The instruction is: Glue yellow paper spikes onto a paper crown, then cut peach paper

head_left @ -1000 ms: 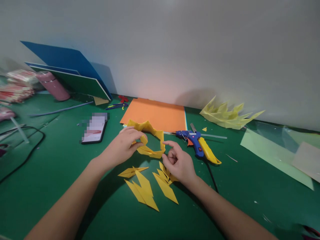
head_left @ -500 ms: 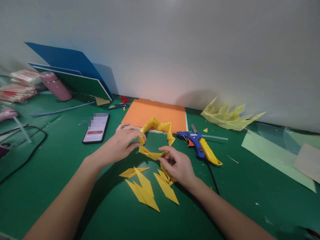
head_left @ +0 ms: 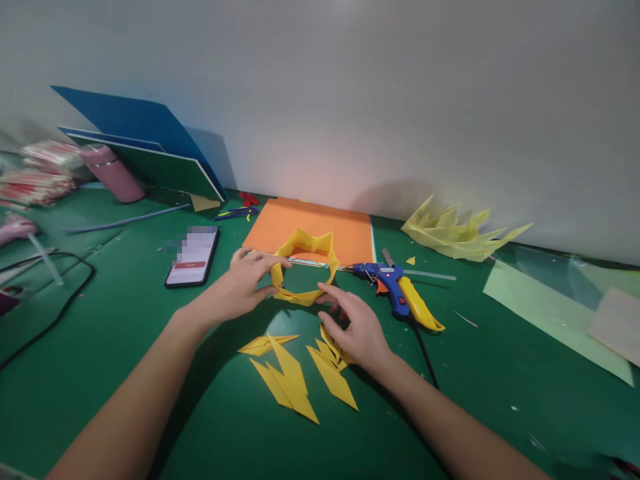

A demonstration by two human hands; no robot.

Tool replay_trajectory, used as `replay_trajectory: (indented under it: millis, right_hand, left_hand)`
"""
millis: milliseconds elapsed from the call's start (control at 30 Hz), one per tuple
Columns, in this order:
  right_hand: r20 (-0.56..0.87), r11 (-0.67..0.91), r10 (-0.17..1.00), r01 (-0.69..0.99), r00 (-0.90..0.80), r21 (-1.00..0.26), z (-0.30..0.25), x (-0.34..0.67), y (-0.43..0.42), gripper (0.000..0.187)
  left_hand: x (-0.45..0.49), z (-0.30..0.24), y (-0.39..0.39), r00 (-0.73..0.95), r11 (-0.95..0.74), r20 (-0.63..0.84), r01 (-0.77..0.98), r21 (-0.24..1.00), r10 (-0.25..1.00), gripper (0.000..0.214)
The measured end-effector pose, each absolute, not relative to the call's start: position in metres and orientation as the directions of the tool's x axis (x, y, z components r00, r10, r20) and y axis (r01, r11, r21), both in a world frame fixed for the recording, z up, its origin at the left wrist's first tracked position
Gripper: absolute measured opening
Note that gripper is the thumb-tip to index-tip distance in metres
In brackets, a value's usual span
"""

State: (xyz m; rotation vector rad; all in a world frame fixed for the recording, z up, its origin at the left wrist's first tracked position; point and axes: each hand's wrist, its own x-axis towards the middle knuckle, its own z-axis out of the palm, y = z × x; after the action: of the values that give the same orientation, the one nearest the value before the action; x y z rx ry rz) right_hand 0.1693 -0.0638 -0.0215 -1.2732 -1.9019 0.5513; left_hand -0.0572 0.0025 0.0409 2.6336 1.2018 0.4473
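A ring of folded yellow paper [head_left: 305,265] is held up just above the green table [head_left: 125,347]. My left hand [head_left: 245,283] pinches its left side between thumb and fingers. My right hand [head_left: 350,327] grips its lower right edge with thumb and forefinger. Several loose yellow folded paper points [head_left: 295,373] lie on the table below both hands.
A blue and yellow glue gun [head_left: 400,293] lies right of the ring, its cord running toward me. An orange sheet [head_left: 320,227] lies behind. A phone [head_left: 193,257] rests at left. Pale yellow folded pieces [head_left: 455,233] and green sheets [head_left: 545,293] sit at right; boards [head_left: 145,147] lean on the wall.
The yellow strip, loose and open-ended a second ago, has been curled into a closed ring. My right hand rose from the loose points to grip its lower right edge.
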Motion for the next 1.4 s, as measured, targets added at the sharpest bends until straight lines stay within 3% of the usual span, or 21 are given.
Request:
replay_trajectory:
  millis: [133,233,300,400,467,500,567,667,767,833,933,1133,1267,1400]
  right_hand:
    - [0.346,0.395,0.917,0.572,-0.198,-0.719,-0.019,0.17,-0.064,0.043]
    - [0.389,0.448,0.892,0.574,-0.231,-0.685,-0.018,0.174,-0.063,0.027]
    - [0.412,0.488,0.871,0.571,-0.268,-0.66,-0.02,0.177,-0.062,0.026]
    - [0.426,0.483,0.873,0.556,-0.239,-0.676,-0.021,0.181,-0.06,0.026]
    - [0.463,0.465,0.87,0.588,-0.169,-0.661,-0.013,0.186,-0.058,0.024]
    - [0.482,0.447,0.866,0.633,-0.132,-0.631,-0.006,0.191,-0.057,0.023]
    - [0.473,0.349,0.877,0.784,-0.081,-0.513,0.012,0.205,-0.055,0.018]
    - [0.307,0.019,0.948,0.943,0.088,-0.331,0.038,0.233,-0.053,0.011]
    - [0.117,-0.185,0.971,0.965,0.208,-0.186,0.046,0.258,-0.052,0.028]
    - [-0.026,-0.226,0.974,0.964,0.225,-0.141,0.041,0.267,-0.05,0.034]
    - [-0.122,-0.165,0.982,0.974,0.146,-0.155,0.032,0.266,-0.046,0.035]
    - [-0.098,-0.128,0.989,0.973,0.111,-0.193,0.024,0.253,-0.038,0.024]
    - [-0.099,-0.15,0.988,0.904,0.12,-0.401,0.02,0.258,-0.034,0.015]
    - [-0.039,-0.126,0.989,0.693,0.139,-0.71,0.016,0.262,-0.029,0.013]
  left_hand:
    - [-0.063,0.035,0.008,0.585,-0.631,0.239,0.701,0.333,0.775,0.021]
    - [-0.066,0.034,0.009,0.591,-0.642,0.255,0.678,0.357,0.765,0.033]
    - [-0.066,0.037,0.007,0.594,-0.658,0.286,0.65,0.379,0.752,0.044]
    - [-0.063,0.045,-0.002,0.472,-0.689,0.524,0.62,0.375,0.709,0.044]
    - [-0.055,0.049,-0.012,0.34,-0.712,0.706,0.621,0.328,0.621,0.03]
    - [-0.049,0.051,-0.018,0.35,-0.747,0.742,0.596,0.294,0.572,0.023]
    - [-0.033,0.05,-0.03,0.563,-0.865,0.684,0.456,0.211,0.463,0.019]
    - [-0.008,0.038,-0.043,0.877,-0.947,0.379,0.217,0.235,0.295,0.028]
    - [0.007,0.021,-0.048,0.923,-0.919,0.245,0.208,0.335,0.298,0.022]
    - [0.009,0.013,-0.048,0.938,-0.916,0.196,0.209,0.342,0.287,0.02]
    - [0.008,0.008,-0.047,0.933,-0.906,0.154,0.26,0.335,0.325,0.016]
    - [0.006,0.004,-0.049,0.928,-0.899,0.168,0.258,0.353,0.333,0.014]
    - [0.005,0.005,-0.049,0.904,-0.85,0.182,0.273,0.451,0.387,0.015]
    - [0.002,0.017,-0.047,0.876,-0.754,0.162,0.281,0.594,0.454,0.016]
